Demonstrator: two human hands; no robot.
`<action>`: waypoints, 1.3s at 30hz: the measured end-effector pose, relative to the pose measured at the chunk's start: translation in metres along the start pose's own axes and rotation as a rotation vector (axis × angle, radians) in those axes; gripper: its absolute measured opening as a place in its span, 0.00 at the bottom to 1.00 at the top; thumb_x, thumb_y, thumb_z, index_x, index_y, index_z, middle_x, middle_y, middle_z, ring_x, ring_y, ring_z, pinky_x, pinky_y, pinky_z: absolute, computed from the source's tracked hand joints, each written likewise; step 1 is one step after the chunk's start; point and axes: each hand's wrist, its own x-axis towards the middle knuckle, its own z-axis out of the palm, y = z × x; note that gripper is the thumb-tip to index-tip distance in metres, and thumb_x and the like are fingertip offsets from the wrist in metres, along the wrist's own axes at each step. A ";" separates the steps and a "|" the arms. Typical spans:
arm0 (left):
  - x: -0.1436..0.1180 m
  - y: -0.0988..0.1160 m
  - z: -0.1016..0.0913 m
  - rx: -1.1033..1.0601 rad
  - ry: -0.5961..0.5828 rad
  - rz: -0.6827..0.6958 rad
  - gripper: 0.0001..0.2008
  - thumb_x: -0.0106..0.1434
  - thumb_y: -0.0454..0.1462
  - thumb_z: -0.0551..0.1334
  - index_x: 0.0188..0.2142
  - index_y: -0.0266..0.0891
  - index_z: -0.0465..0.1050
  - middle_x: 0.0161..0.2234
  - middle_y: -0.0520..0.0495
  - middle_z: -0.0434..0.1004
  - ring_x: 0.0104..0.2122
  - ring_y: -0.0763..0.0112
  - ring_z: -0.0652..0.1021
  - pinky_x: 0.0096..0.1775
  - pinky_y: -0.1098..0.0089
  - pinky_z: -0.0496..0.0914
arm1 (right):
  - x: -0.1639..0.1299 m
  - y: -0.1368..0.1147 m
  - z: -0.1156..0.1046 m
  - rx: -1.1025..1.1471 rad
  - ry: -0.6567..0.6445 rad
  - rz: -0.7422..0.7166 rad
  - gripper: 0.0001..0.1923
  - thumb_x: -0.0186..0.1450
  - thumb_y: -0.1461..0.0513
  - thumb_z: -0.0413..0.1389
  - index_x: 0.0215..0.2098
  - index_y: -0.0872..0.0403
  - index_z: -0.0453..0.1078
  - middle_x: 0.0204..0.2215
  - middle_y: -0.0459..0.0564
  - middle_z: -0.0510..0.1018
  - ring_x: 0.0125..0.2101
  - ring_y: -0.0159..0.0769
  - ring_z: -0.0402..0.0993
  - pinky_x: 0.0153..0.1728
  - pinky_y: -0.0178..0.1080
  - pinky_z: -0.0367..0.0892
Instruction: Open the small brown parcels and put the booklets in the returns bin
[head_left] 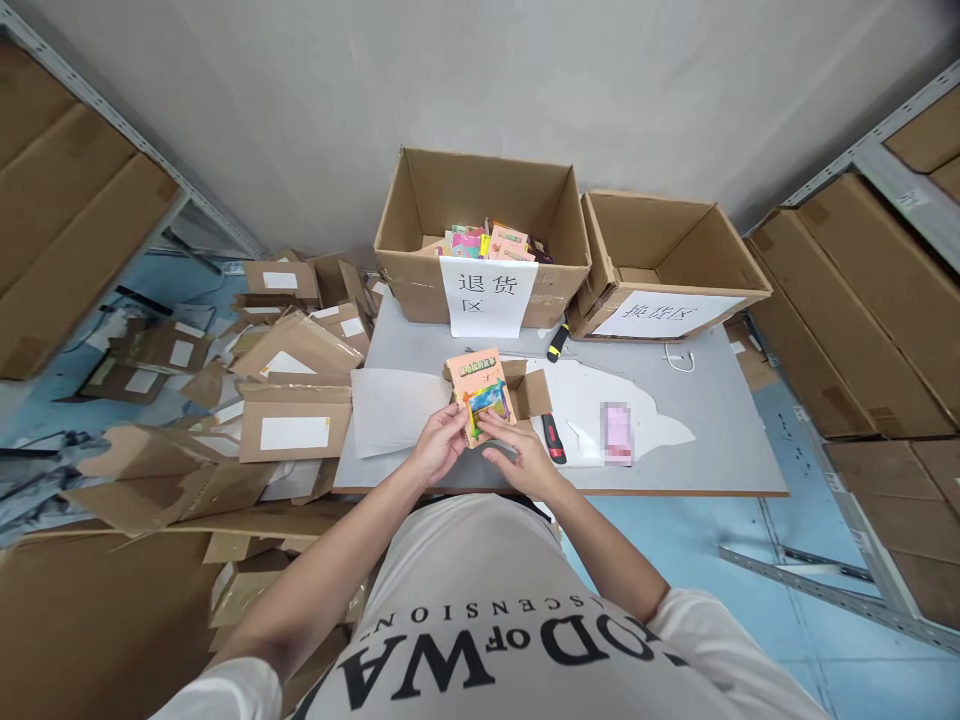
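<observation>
My left hand [441,443] is closed on the lower left edge of a small orange book [480,375] with a bright picture on its cover. The book is tilted up above the table. Across its lower cover lie the outstretched fingers of my right hand [519,455], the thumb apart from them. Behind the book is an opened small cardboard box [534,393], partly hidden. A red and black box cutter [553,438] lies right of my right hand.
Two large open cartons stand at the back: the left carton [409,285] holds colourful books, the right carton [675,260] bears a paper sign. A yellow and black cutter [558,343] lies before them. Opened boxes [296,400] pile up at left; shelving holds cartons [877,300] at right.
</observation>
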 end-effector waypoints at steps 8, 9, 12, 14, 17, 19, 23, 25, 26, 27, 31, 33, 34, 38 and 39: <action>0.000 0.014 -0.011 -0.030 -0.043 -0.059 0.19 0.59 0.38 0.65 0.49 0.34 0.71 0.50 0.39 0.75 0.52 0.55 0.74 0.56 0.54 0.65 | 0.008 0.023 -0.022 0.409 0.251 0.420 0.36 0.55 0.51 0.63 0.59 0.51 0.63 0.50 0.55 0.76 0.51 0.46 0.72 0.50 0.51 0.69; 0.000 0.015 -0.012 -0.010 -0.047 -0.072 0.19 0.58 0.38 0.66 0.49 0.35 0.71 0.50 0.39 0.76 0.52 0.55 0.74 0.55 0.53 0.66 | 0.008 0.024 -0.024 0.481 0.191 0.482 0.35 0.55 0.50 0.63 0.58 0.52 0.65 0.46 0.54 0.78 0.46 0.45 0.75 0.45 0.49 0.73; 0.000 0.015 -0.017 0.093 -0.022 -0.110 0.21 0.56 0.40 0.68 0.48 0.36 0.73 0.49 0.38 0.76 0.51 0.54 0.75 0.54 0.53 0.67 | 0.004 0.024 -0.027 0.552 0.141 0.556 0.26 0.53 0.50 0.64 0.47 0.51 0.73 0.37 0.49 0.81 0.36 0.39 0.78 0.33 0.40 0.77; 0.001 0.016 -0.021 0.161 0.019 -0.106 0.22 0.55 0.40 0.68 0.49 0.36 0.72 0.49 0.37 0.76 0.50 0.53 0.75 0.53 0.52 0.68 | 0.001 0.022 -0.028 0.544 0.198 0.551 0.21 0.52 0.52 0.65 0.41 0.51 0.74 0.34 0.48 0.81 0.33 0.36 0.78 0.30 0.37 0.76; 0.002 0.020 -0.024 0.185 0.055 -0.079 0.27 0.56 0.42 0.67 0.54 0.37 0.68 0.52 0.36 0.73 0.53 0.54 0.73 0.53 0.52 0.67 | -0.002 0.022 -0.028 0.525 0.242 0.541 0.17 0.52 0.52 0.65 0.37 0.50 0.73 0.32 0.46 0.80 0.32 0.35 0.77 0.29 0.37 0.77; 0.003 0.024 -0.025 0.167 0.050 -0.070 0.29 0.58 0.44 0.65 0.57 0.39 0.64 0.55 0.36 0.70 0.55 0.55 0.71 0.54 0.52 0.66 | -0.002 0.024 -0.031 0.516 0.243 0.535 0.16 0.53 0.52 0.64 0.36 0.49 0.72 0.31 0.45 0.79 0.32 0.35 0.76 0.27 0.37 0.77; 0.006 0.030 -0.029 0.173 0.065 -0.048 0.28 0.60 0.50 0.61 0.56 0.40 0.65 0.57 0.36 0.68 0.55 0.56 0.71 0.55 0.54 0.65 | -0.002 0.027 -0.042 0.525 0.310 0.520 0.18 0.52 0.52 0.65 0.38 0.50 0.71 0.31 0.45 0.78 0.31 0.34 0.75 0.23 0.35 0.76; 0.009 0.029 -0.034 0.216 0.092 -0.042 0.28 0.59 0.49 0.62 0.55 0.39 0.66 0.56 0.35 0.69 0.54 0.56 0.72 0.55 0.55 0.65 | -0.001 0.029 -0.049 0.528 0.351 0.516 0.20 0.51 0.52 0.65 0.39 0.50 0.70 0.32 0.45 0.77 0.30 0.33 0.74 0.22 0.34 0.75; 0.011 0.028 -0.038 0.258 0.113 -0.034 0.28 0.58 0.49 0.63 0.54 0.38 0.66 0.55 0.35 0.70 0.54 0.56 0.72 0.54 0.55 0.65 | -0.001 0.030 -0.053 0.524 0.365 0.514 0.20 0.51 0.52 0.65 0.39 0.50 0.70 0.32 0.45 0.77 0.30 0.33 0.74 0.21 0.33 0.74; 0.012 0.026 -0.042 0.318 0.136 -0.019 0.29 0.57 0.49 0.64 0.54 0.37 0.67 0.54 0.34 0.70 0.53 0.55 0.73 0.54 0.55 0.65 | 0.000 0.031 -0.057 0.517 0.375 0.511 0.21 0.51 0.52 0.65 0.39 0.51 0.70 0.32 0.45 0.77 0.29 0.33 0.73 0.20 0.33 0.74; 0.015 0.020 -0.058 0.729 0.227 0.119 0.31 0.53 0.51 0.66 0.52 0.36 0.70 0.51 0.34 0.73 0.52 0.53 0.73 0.55 0.55 0.64 | 0.020 0.032 -0.082 0.460 0.429 0.468 0.21 0.50 0.53 0.65 0.39 0.51 0.70 0.31 0.45 0.77 0.28 0.32 0.72 0.18 0.32 0.72; 0.013 0.017 -0.063 0.953 0.220 0.172 0.28 0.54 0.50 0.65 0.51 0.39 0.71 0.53 0.37 0.72 0.54 0.52 0.71 0.56 0.56 0.64 | 0.045 0.031 -0.099 0.421 0.453 0.427 0.20 0.50 0.54 0.65 0.39 0.51 0.70 0.30 0.46 0.77 0.27 0.32 0.72 0.18 0.32 0.71; 0.011 0.015 -0.064 1.048 0.201 0.191 0.26 0.55 0.49 0.64 0.51 0.40 0.72 0.54 0.38 0.71 0.55 0.52 0.71 0.56 0.56 0.62 | 0.063 0.030 -0.108 0.401 0.466 0.403 0.20 0.50 0.54 0.64 0.39 0.51 0.70 0.30 0.45 0.77 0.27 0.32 0.71 0.18 0.31 0.71; 0.008 0.005 -0.073 1.260 0.129 0.238 0.23 0.58 0.46 0.61 0.50 0.38 0.72 0.56 0.38 0.70 0.58 0.53 0.67 0.60 0.56 0.56 | 0.160 0.034 -0.145 0.317 0.534 0.290 0.15 0.54 0.58 0.61 0.39 0.53 0.69 0.32 0.47 0.77 0.26 0.30 0.72 0.20 0.31 0.71; 0.008 0.002 -0.076 1.271 0.131 0.237 0.23 0.59 0.46 0.60 0.50 0.38 0.72 0.56 0.38 0.69 0.59 0.53 0.66 0.61 0.56 0.55 | 0.189 0.037 -0.152 0.289 0.541 0.264 0.14 0.56 0.59 0.59 0.40 0.54 0.69 0.34 0.48 0.77 0.27 0.29 0.72 0.22 0.32 0.72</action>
